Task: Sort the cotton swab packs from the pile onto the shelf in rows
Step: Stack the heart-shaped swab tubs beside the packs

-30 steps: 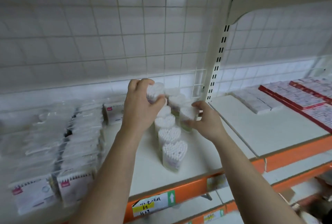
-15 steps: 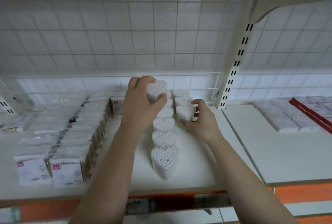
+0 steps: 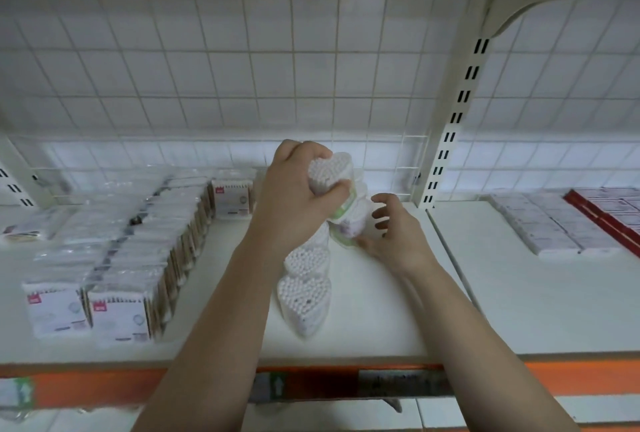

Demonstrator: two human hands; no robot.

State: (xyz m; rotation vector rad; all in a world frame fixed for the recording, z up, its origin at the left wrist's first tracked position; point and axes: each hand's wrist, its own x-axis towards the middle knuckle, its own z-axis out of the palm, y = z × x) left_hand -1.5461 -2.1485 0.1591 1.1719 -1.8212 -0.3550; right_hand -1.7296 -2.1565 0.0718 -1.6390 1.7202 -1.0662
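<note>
Fingers of left hand (image 3: 294, 196) clutch heart-shaped pack (image 3: 329, 172) — right hand (image 3: 391, 234) fingers spread.

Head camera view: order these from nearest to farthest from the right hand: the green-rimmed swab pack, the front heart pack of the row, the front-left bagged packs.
1. Green-rimmed swab pack: just left of the right hand, at its fingertips.
2. Front heart pack: near end of the row, to the hand's left and closer to the shelf edge.
3. Front-left bagged packs: far left, at the shelf's front edge.

White swab packs (image 3: 304, 303), orange shelf edge (image 3: 571, 376)
</note>
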